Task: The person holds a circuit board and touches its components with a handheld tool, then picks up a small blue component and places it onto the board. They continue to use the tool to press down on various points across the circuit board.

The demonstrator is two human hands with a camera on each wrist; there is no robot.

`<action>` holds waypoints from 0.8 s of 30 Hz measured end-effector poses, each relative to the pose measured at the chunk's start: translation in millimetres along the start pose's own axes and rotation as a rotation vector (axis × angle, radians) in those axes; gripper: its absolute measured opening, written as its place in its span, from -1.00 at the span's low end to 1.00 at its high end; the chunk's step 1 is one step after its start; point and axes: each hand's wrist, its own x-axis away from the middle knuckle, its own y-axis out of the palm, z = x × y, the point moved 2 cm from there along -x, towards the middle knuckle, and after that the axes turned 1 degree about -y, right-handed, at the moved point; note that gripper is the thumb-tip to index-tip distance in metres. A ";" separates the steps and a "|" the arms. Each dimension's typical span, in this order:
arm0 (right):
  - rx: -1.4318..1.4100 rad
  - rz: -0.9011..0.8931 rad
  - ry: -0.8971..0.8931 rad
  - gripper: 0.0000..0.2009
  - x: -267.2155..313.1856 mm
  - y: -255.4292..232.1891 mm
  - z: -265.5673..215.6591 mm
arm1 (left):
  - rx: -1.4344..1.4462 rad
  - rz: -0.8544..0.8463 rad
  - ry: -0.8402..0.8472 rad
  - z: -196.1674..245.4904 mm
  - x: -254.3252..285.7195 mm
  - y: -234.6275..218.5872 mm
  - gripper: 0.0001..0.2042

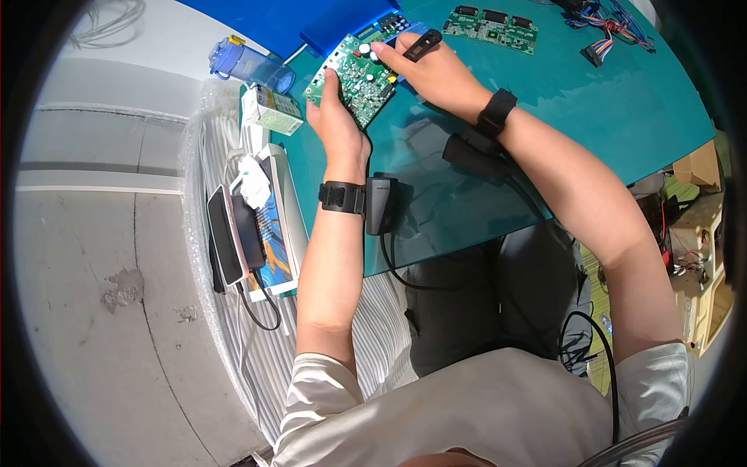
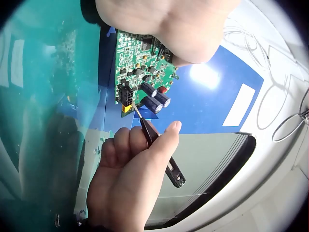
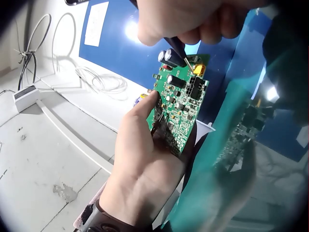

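My left hand (image 1: 338, 128) grips a green circuit board (image 1: 354, 89) by its near edge, thumb on the top face, and keeps it tilted over the table. My right hand (image 1: 447, 78) holds a slim black-handled tool (image 2: 150, 131) between thumb and curled fingers. Its thin metal tip meets the board's end beside a black connector (image 3: 197, 89) and a yellow part (image 3: 199, 70). Several cylindrical capacitors (image 2: 152, 104) stand up near the tip. In the left wrist view, the left palm hides the board's far part.
A second green board (image 1: 490, 31) and a bundle of coloured wires (image 1: 603, 39) lie at the back right of the green table (image 1: 545, 101). To the left are a blue bottle (image 1: 257, 68), a small carton (image 1: 272, 110) and a phone-like slab (image 1: 226, 237). A blue panel (image 1: 264, 19) stands behind.
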 end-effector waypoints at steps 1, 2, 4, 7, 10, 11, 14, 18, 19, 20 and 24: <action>0.018 -0.015 -0.029 -0.48 0.2 -1.0 -2.0 | 0.001 0.001 -0.001 0.0 0.0 0.3 -0.82; 0.035 -0.028 -0.059 -0.48 0.7 -1.8 -3.8 | -0.003 0.004 -0.002 -0.1 0.0 0.6 -0.81; 0.034 -0.037 -0.029 -0.48 1.8 -4.8 -10.2 | -0.007 0.007 -0.002 -0.5 -0.3 0.3 -0.80; 0.042 -0.040 -0.024 -0.48 2.5 -4.3 -9.7 | -0.022 0.001 -0.002 -3.0 -2.2 -1.9 -0.78; 0.060 -0.032 -0.057 -0.48 2.3 -3.6 -8.9 | -0.020 -0.016 0.001 -4.4 -4.3 -3.2 -0.77; 0.068 -0.029 -0.067 -0.49 2.3 -3.4 -8.7 | -0.018 -0.024 0.005 -4.7 -4.4 -3.6 -0.77; 0.190 0.018 -0.228 -0.50 0.6 2.7 4.4 | -0.028 -0.041 0.037 -7.0 -4.9 -4.9 -0.78; 0.050 -0.106 0.112 -0.59 2.4 -0.3 0.8 | -0.023 -0.080 0.050 -5.4 -3.3 -4.2 -0.76; 0.040 -0.089 0.123 -0.55 2.7 -0.2 0.8 | -0.022 -0.080 0.050 -5.2 -3.1 -3.7 -0.76; 0.030 -0.071 0.134 -0.51 3.1 -0.1 0.9 | -0.019 -0.085 0.058 -5.0 -2.8 -3.0 -0.78; 0.051 -0.084 0.156 -0.51 3.7 -1.2 -0.9 | -0.028 -0.098 0.094 -4.6 -2.4 -1.0 -0.83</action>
